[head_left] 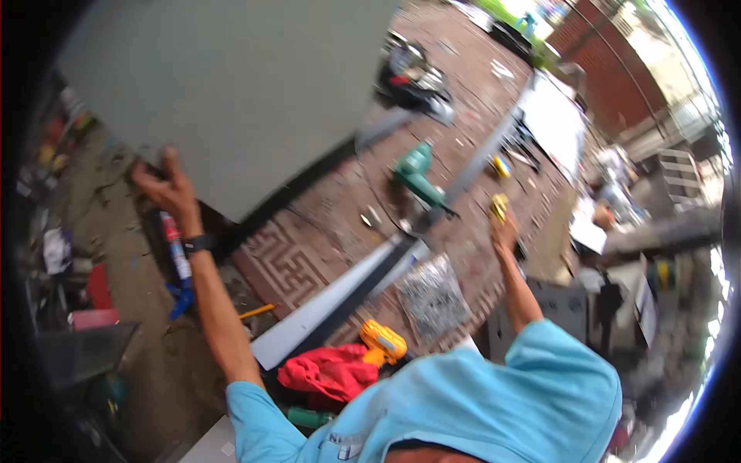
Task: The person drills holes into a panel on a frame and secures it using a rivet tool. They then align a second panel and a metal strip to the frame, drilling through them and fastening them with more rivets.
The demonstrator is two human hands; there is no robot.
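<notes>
My left hand [168,189], with a dark watch on its wrist, is at the lower-left edge of a large grey panel [239,92]. Its fingers are spread; blur hides whether they touch the panel. At the right side of the patterned, reddish-brown table [282,262], my right hand [503,230] is closed around a small yellow object [499,204], too blurred to name surely. A green power tool [418,174] lies between my hands. Beyond the right hand rests another small yellow item [501,166].
Near my body are a yellow-orange drill [382,342], a red cloth [328,373] and a clear bag of small parts [434,297]. Long metal strips [332,305] cross the table. A blue-and-red tube [176,247] stands beside my left forearm. More tools [417,73] lie farther back.
</notes>
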